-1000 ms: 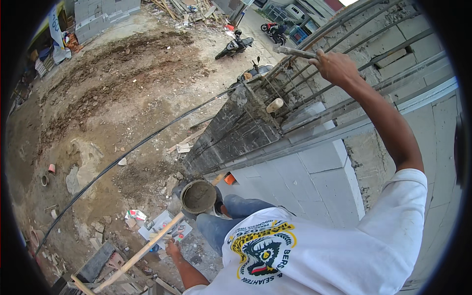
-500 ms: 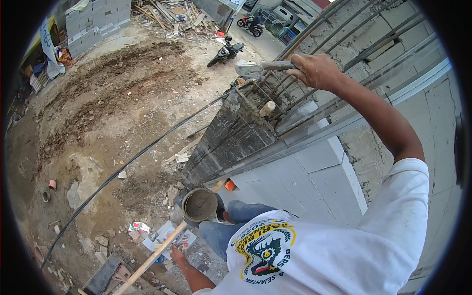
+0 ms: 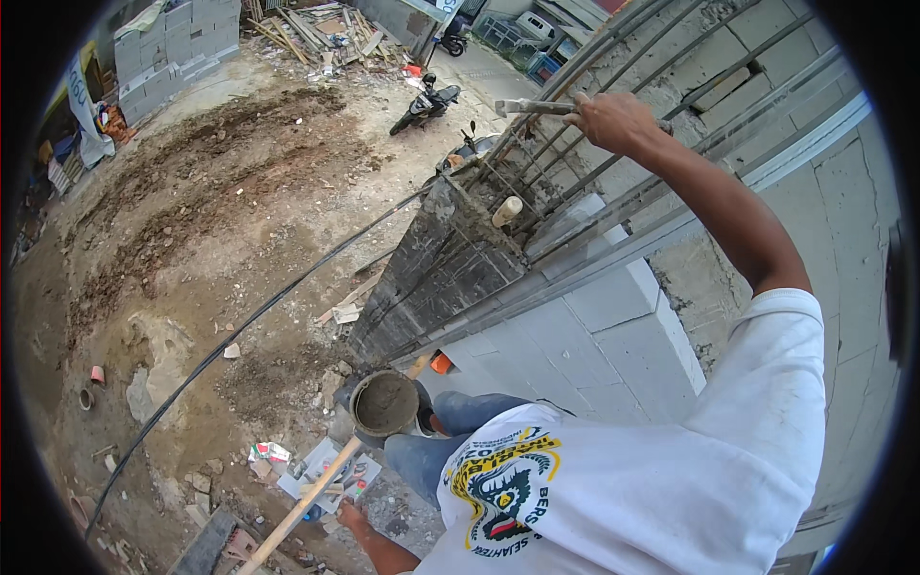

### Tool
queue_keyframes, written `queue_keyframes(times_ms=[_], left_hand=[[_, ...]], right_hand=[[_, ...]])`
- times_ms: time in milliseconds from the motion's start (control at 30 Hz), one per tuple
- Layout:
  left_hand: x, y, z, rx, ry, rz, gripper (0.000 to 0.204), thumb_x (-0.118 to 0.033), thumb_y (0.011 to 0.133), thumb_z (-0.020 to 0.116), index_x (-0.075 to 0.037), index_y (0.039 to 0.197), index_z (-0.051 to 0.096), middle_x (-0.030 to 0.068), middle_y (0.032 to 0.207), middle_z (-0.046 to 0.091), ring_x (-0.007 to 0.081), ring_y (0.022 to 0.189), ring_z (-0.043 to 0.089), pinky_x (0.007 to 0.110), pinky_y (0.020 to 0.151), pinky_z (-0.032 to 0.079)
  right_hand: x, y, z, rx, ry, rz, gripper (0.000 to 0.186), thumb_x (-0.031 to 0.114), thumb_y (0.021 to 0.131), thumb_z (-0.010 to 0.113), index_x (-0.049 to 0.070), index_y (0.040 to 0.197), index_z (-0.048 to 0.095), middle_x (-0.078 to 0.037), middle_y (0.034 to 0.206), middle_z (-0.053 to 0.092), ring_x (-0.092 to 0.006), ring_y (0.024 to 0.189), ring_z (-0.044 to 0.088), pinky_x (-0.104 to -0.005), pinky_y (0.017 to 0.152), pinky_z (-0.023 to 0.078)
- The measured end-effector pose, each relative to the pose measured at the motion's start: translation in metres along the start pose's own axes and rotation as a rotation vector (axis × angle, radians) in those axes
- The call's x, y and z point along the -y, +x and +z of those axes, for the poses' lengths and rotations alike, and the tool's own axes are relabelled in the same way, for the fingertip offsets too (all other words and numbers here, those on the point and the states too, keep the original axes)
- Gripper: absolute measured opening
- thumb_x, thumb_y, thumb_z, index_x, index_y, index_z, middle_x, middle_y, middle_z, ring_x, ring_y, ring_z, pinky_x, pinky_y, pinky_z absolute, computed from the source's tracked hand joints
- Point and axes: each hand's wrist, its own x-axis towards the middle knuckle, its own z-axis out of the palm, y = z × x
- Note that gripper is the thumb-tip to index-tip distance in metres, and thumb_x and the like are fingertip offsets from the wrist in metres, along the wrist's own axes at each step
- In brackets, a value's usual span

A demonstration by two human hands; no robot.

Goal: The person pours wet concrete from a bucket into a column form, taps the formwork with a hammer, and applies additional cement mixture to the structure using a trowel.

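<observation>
Far left, an orange pot (image 3: pixel 98 374) sits on the dirt, and higher up there's a stack of grey blocks (image 3: pixel 177 48). A thick black cable (image 3: pixel 259 313) swoops diagonally across the ground. Next is a long wooden pole (image 3: pixel 307 499) slanting up towards the bucket, with the left hand (image 3: pixel 353 517) down low just beside it. Fingers look kinda curled, but it's small in view, so I honestly can't tell how open that grip is or if it's got anything. Then a bucket of grey mortar (image 3: pixel 384 402) near the jeans-clad legs, and a parked motorbike (image 3: pixel 425 105) way up behind. Right of the bucket there's a dark, cement-smeared formwork panel (image 3: pixel 422 278), and a stubby pale wooden handle (image 3: pixel 507 211) pokes up by its top edge. Above that is the hammer (image 3: pixel 544 107), head pointing left, up by the rebar (image 3: pixel 602 53). The right hand (image 3: pixel 615 123) has it, fingers wrapped snugly around the handle, arm stretched out over the white block wall (image 3: pixel 637 331).
</observation>
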Motion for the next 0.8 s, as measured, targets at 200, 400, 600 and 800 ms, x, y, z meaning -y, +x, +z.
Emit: queue_keyframes(times_ms=[200, 400, 600, 800], left_hand=[[0.003, -0.019, -0.002, 0.01, 0.15, -0.037, 0.023, -0.027, 0.091, 0.046, -0.012, 0.106, 0.054, 0.0024, 0.096, 0.059, 0.0207, 0.081, 0.059, 0.033, 0.055, 0.043], [-0.018, 0.005, 0.043, 0.074, 0.073, -0.01, 0.02, -0.026, 0.091, 0.047, -0.013, 0.103, 0.055, 0.0016, 0.092, 0.059, 0.0204, 0.079, 0.06, 0.031, 0.056, 0.044], [-0.033, 0.04, 0.064, 0.229, 0.079, 0.156, 0.026, -0.035, 0.089, 0.048, -0.016, 0.105, 0.055, -0.0013, 0.097, 0.059, 0.0164, 0.081, 0.059, 0.033, 0.059, 0.043], [-0.059, 0.009, 0.099, 0.204, 0.161, 0.096, 0.025, -0.028, 0.088, 0.048, -0.014, 0.108, 0.054, -0.0008, 0.098, 0.059, 0.0157, 0.08, 0.059, 0.031, 0.058, 0.045]], right_hand=[[0.054, -0.062, -0.039, -0.175, 0.231, -0.213, 0.037, 0.043, 0.09, 0.049, 0.006, 0.092, 0.054, -0.011, 0.066, 0.058, -0.0308, 0.058, 0.058, -0.0402, 0.051, 0.046], [0.031, -0.108, -0.019, 0.21, 0.107, -0.008, 0.036, 0.042, 0.09, 0.049, 0.006, 0.09, 0.053, -0.012, 0.067, 0.062, -0.0312, 0.064, 0.062, -0.0427, 0.054, 0.047], [0.046, -0.106, -0.05, 0.25, 0.122, -0.031, 0.034, 0.04, 0.091, 0.048, 0.006, 0.091, 0.053, -0.014, 0.068, 0.061, -0.035, 0.065, 0.061, -0.0439, 0.056, 0.047], [0.007, -0.11, -0.015, 0.169, 0.047, -0.117, 0.034, 0.042, 0.092, 0.045, 0.008, 0.091, 0.052, -0.012, 0.069, 0.06, -0.0325, 0.062, 0.06, -0.0425, 0.053, 0.047]])
